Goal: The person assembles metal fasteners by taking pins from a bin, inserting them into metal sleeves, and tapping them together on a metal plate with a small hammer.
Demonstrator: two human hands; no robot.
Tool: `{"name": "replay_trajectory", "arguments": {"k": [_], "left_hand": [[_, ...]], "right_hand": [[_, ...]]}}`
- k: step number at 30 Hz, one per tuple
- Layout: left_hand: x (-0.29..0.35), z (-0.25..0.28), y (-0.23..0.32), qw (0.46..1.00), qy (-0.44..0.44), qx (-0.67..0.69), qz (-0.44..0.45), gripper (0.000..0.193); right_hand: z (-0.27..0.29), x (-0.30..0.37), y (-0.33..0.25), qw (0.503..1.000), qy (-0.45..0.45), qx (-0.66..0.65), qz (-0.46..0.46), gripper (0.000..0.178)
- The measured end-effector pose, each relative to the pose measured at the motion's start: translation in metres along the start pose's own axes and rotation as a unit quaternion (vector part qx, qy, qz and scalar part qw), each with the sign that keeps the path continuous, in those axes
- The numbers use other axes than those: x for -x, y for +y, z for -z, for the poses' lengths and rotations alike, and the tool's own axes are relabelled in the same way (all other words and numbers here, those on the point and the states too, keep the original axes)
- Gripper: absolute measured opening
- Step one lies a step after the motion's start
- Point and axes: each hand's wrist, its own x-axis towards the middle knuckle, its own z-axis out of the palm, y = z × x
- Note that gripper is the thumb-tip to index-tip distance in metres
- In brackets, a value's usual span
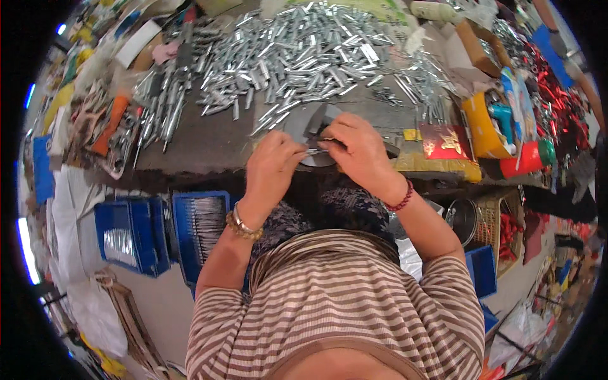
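Both my hands meet at the near edge of the workbench, over a grey metal disc [296, 124]. With its fingertips pinched, my left hand [273, 163] holds one end of a small silver metal piece [314, 152]. My right hand [361, 152] is closed at the piece's other end, beside a dark, thin part whose kind I cannot make out. A dark block-shaped fixture [322, 118] rises from the disc just beyond my fingers. The fingertips partly hide the piece.
A wide heap of silver metal pieces [297, 57] covers the bench's far side. Long metal rods [170, 111] and an orange-handled tool [112, 123] lie left. At right are a red card [441, 140] and a yellow container [484, 126]. Blue bins [179, 244] stand below, left.
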Motion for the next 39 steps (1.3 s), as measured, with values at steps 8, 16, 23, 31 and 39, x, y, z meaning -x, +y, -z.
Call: {"name": "replay_trajectory", "arguments": {"k": [8,16,23,31,39], "left_hand": [[0.005,0.005,-0.001,1.000,0.004,0.009,0.008,0.009],[0.006,0.003,-0.006,0.999,0.017,0.031,-0.007,0.010],[0.005,-0.001,-0.009,1.000,0.019,0.016,-0.012,0.012],[0.004,0.000,-0.006,1.000,0.012,0.021,-0.002,0.018],[0.005,0.002,-0.001,0.999,-0.003,0.033,0.026,0.010]], "right_hand": [[-0.009,0.003,-0.008,0.999,-0.031,0.015,-0.007,0.012],[-0.008,0.000,-0.023,0.984,-0.045,0.148,0.088,0.008],[0.000,-0.010,-0.031,0.958,-0.096,0.225,0.151,0.008],[-0.001,-0.013,-0.023,0.952,-0.133,0.213,0.175,0.010],[0.021,0.008,-0.006,0.973,-0.017,0.232,0.008,0.027]]}}
